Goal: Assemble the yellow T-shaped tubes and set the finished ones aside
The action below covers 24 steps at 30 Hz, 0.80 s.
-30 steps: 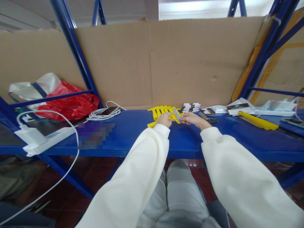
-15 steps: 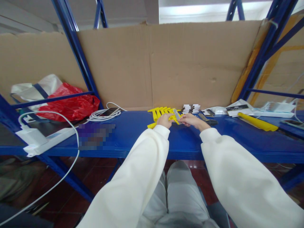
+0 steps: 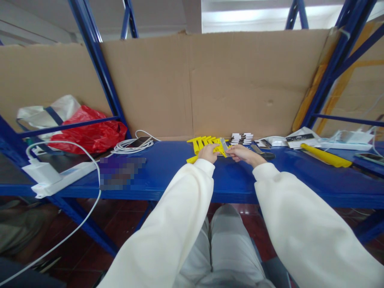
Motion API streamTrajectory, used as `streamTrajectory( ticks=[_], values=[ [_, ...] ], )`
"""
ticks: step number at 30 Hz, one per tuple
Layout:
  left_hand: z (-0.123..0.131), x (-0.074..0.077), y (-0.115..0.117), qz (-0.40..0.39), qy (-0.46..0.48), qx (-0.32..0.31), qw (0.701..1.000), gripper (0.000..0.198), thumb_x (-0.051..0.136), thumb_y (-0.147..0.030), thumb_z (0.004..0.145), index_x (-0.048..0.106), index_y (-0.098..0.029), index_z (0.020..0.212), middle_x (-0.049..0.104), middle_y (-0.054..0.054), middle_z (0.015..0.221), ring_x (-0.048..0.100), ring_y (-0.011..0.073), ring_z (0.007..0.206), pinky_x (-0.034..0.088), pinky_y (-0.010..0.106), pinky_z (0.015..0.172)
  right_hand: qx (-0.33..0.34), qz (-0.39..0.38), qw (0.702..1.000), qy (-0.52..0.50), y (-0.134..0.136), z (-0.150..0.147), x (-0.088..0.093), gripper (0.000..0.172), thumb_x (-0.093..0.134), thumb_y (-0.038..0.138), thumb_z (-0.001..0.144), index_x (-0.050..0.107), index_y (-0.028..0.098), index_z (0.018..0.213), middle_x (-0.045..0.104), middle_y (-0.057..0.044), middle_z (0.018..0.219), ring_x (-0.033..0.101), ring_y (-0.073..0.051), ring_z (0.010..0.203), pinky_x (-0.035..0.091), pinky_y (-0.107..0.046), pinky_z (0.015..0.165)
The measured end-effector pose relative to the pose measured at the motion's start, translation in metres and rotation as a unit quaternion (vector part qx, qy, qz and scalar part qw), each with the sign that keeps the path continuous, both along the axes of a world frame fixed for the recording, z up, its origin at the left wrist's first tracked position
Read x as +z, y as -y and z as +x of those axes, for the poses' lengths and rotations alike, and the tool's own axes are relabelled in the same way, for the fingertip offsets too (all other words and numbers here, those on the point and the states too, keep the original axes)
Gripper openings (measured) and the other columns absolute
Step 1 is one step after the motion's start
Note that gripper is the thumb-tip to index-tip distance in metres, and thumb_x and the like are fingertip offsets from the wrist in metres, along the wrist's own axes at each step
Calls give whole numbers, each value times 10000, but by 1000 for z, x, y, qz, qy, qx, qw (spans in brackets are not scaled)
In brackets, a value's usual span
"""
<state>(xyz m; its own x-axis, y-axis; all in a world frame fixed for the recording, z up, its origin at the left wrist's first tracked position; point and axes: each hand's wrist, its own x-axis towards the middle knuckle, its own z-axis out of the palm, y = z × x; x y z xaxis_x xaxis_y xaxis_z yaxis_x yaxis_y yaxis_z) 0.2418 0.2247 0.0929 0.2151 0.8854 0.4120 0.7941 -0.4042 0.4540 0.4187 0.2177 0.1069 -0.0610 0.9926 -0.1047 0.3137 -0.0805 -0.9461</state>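
Both my arms reach forward in white sleeves over a blue shelf point(image 3: 168, 172). My left hand point(image 3: 207, 153) is closed around a yellow plastic handle point(image 3: 192, 159), whose end sticks out to the left below the hand. My right hand point(image 3: 241, 152) pinches a thin grey blade-like strip point(image 3: 223, 144) that meets the yellow piece between the two hands. Just behind my hands lies a row of several more yellow handles point(image 3: 204, 140). A small stack of black-and-white packs point(image 3: 241, 138) sits behind my right hand.
A cardboard sheet point(image 3: 234, 80) backs the shelf. At the left are a white power strip point(image 3: 51, 176), coiled white cables with a phone point(image 3: 133, 145) and a red bag point(image 3: 87, 132). At the right lie a long yellow tool point(image 3: 325, 155), leaflets point(image 3: 300, 137) and a dark tool point(image 3: 261, 152).
My hands stay together at the same spot on the shelf; only the view has shifted slightly. Nothing was picked up or let go.
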Motion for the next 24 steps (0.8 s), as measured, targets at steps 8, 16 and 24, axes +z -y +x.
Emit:
streamTrajectory(
  ticks=[8,16,24],
  values=[
    [0,0,1,-3,-37,-12,999,475,615,-206,1050,712,-344,1494,737,32,1516,642,217,1440,484,374,1226,9,-5,999,-31,0,0,1,376,763,175,939,446,221,743,355,91,547,236,-51,457,185,-184,450],
    [2,7,12,-3,-146,-28,989,547,502,-221,1088,634,-377,1596,705,116,1375,679,267,1308,524,371,1111,23,-2,999,-36,-1,1,1,381,767,204,921,451,223,709,325,91,556,222,-61,470,178,-202,464],
    [2,8,15,1,-147,-25,989,558,471,-211,1084,647,-389,1582,695,121,1378,666,285,1298,530,394,1085,43,-12,998,-37,-2,3,-1,415,795,257,929,440,220,717,340,88,550,231,-52,465,175,-188,454]
  ],
)
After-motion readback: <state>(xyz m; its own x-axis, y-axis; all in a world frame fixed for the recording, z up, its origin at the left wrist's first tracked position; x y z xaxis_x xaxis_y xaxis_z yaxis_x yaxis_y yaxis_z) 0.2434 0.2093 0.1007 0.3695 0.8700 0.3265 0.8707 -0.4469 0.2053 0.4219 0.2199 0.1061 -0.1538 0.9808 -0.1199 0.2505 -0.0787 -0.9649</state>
